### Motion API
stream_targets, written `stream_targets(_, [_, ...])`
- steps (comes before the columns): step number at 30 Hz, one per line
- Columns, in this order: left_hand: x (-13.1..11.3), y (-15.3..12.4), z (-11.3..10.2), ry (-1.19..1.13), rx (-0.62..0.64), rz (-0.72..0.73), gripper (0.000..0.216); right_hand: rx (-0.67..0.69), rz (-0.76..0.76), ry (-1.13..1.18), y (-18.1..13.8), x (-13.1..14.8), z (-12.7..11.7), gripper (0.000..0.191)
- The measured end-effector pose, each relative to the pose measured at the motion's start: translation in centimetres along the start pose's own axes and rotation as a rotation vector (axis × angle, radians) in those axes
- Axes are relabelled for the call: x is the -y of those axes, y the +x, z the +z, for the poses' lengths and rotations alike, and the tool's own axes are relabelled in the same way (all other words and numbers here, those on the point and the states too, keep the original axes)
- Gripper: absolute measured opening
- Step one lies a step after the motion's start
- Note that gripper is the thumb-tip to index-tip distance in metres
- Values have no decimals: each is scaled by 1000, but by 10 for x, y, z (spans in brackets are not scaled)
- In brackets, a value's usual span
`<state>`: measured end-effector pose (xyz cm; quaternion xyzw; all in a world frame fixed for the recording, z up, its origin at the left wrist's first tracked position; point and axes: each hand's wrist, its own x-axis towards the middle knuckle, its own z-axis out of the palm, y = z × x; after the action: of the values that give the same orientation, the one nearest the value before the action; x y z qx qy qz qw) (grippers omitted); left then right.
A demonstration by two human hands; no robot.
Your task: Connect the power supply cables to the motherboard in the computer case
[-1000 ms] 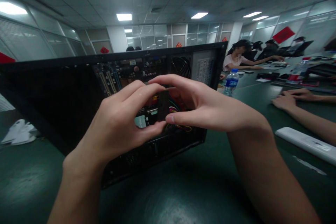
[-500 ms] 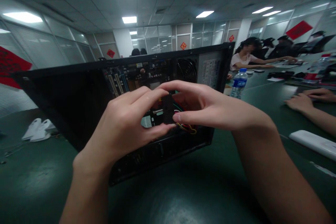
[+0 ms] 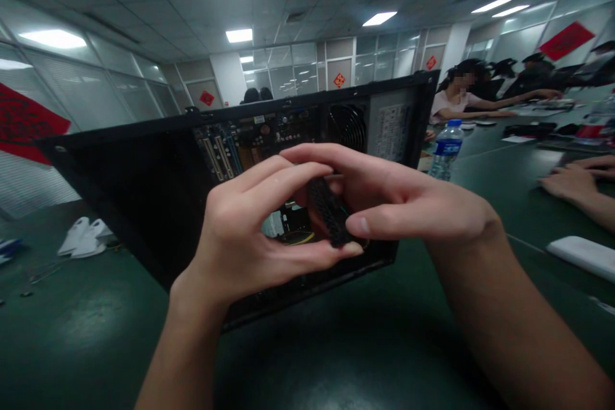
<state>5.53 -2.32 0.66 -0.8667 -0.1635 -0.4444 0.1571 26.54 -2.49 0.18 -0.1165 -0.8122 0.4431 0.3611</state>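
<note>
Holds a black multi-pin connector (image 3: 329, 213) before an open computer case (image 3: 129, 198), clamped at its ends between finger and thumb of the left hand (image 3: 245, 224) and on its right side by those of the right hand (image 3: 408, 198), apparently to steady it. Presents its patterned face near-left, long axis slanting from upper left to lower right.

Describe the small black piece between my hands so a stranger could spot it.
Find the large, open black computer case on the dark green table. In front of it, the bare left hand and bare right hand hold a narrow black connector. Unlike the pale, straight slots behind, it sits between fingertips and shows a bumpy face.
</note>
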Motion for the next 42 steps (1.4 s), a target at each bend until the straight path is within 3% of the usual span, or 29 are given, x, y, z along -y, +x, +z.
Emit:
stream_targets(12, [-12,2,9,-50,-76,-114,46,-79,-84,54,4,-12,0,71])
stream_targets(24, [-13,4,4,-47,-66,-102,51,14,-173,168,7,-17,-1,64])
stream_targets(32, [-8,3,-7,61,12,42,44,23,-172,58,6,-17,-5,59])
stream_targets(37, [-3,0,-11,99,78,6,38,-1,-140,-98,6,0,-6,47])
stream_targets(42, [6,-2,-11,60,112,16,38,6,-188,-163,13,-2,-5,50])
